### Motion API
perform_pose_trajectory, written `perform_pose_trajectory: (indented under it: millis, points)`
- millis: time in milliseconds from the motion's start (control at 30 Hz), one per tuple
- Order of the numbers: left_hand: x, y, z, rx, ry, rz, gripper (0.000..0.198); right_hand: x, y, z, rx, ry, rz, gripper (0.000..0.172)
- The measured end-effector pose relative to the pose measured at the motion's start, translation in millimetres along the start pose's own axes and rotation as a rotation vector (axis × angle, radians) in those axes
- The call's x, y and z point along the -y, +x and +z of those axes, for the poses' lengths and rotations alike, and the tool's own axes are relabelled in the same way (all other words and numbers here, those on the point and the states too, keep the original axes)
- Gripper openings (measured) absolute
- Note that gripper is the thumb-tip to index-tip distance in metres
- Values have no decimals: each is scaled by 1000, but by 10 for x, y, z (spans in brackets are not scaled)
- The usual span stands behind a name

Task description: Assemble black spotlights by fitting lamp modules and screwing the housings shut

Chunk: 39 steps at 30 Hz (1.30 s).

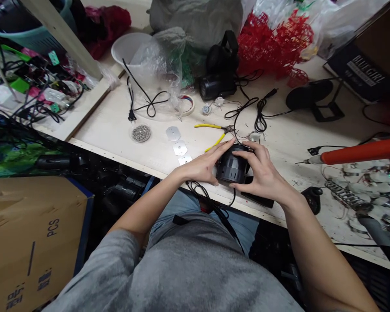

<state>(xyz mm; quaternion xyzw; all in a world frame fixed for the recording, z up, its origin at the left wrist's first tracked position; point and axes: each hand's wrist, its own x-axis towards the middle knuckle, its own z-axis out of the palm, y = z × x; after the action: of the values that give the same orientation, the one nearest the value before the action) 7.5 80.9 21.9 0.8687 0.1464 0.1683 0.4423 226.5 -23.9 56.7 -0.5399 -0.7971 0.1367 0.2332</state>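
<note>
A black cylindrical housing (pixel 232 165) is at the front edge of the pale workbench (pixel 117 130), held between both of my hands. My left hand (pixel 206 166) presses its left side, fingers stretched toward the top. Curved around its right side and upper rim are the fingers of my right hand (pixel 261 173). A black cable hangs below the housing. Just behind it lie yellow-handled cutters (pixel 219 130) with their jaws near a small round part (pixel 255 137). Silver hexagonal plates (pixel 180 148) form a row left of my left hand.
A dish of small screws (pixel 141 133), a tape roll (pixel 187 105) and a plastic tub (pixel 133 50) stand left. Black lamps (pixel 217 86) and red netting (pixel 269 47) are at the back. An orange-handled tool (pixel 360 151) points in from the right, near a spring holder (pixel 347 195).
</note>
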Motion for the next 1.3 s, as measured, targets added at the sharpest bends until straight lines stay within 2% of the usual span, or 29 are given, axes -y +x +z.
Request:
perform_pose_trajectory:
  millis: [133,433,733,900,1100,1300]
  points:
    - [-6,28,-18,19,-66,-13,129,-20,-15,11,14,-15,20,91]
    - [-33,84,-16,33,-221,-61,131,-44,-41,-30,49,-33,6,75]
    - [-12,120,26,-26,-317,-22,127,-56,-68,-39,31,-27,15,77]
    - [-2,127,32,-15,-325,-13,127,-56,-76,-34,21,-26,8,74]
    - [7,123,26,-13,-343,-20,130,-107,-106,5,41,-11,41,78]
    - [50,81,61,8,-344,-71,130,-126,-108,38,19,-4,16,79]
